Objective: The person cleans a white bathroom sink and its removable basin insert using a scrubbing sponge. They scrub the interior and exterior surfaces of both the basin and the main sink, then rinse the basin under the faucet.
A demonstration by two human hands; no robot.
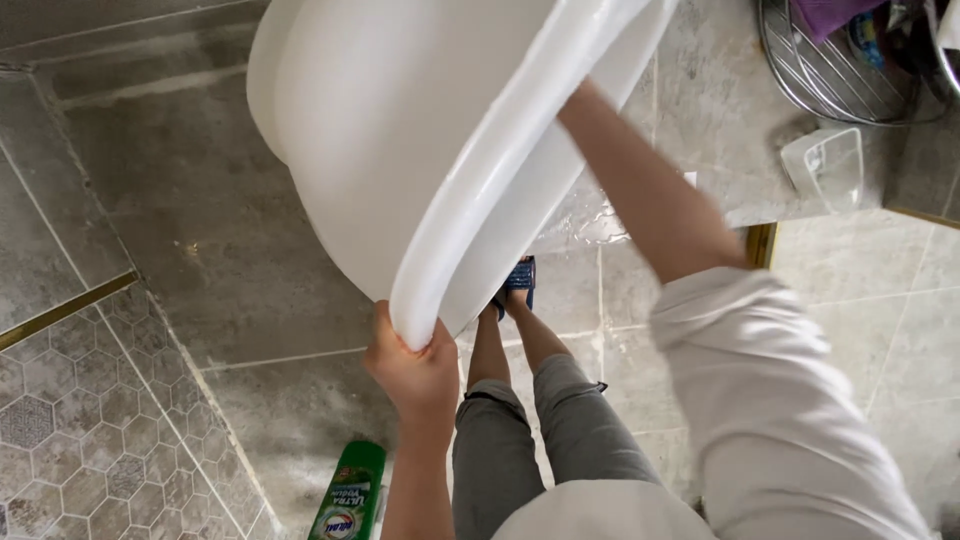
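Note:
A large white plastic basin point(400, 130) is held up and tilted in front of me, its outer side facing the camera. My left hand point(415, 370) is shut on the basin's rim at its lowest point. My right arm reaches up behind the basin; the right hand is hidden by the rim. Below the basin I see my legs in grey trousers and blue sandals point(518, 278) on the wet tiled floor.
A green bottle point(348, 495) stands on the floor by my left arm. At the top right a stone counter point(720, 120) carries a clear plastic container point(828, 165) and a wire rack point(840, 60) with items. Hexagon tiles cover the floor at the lower left.

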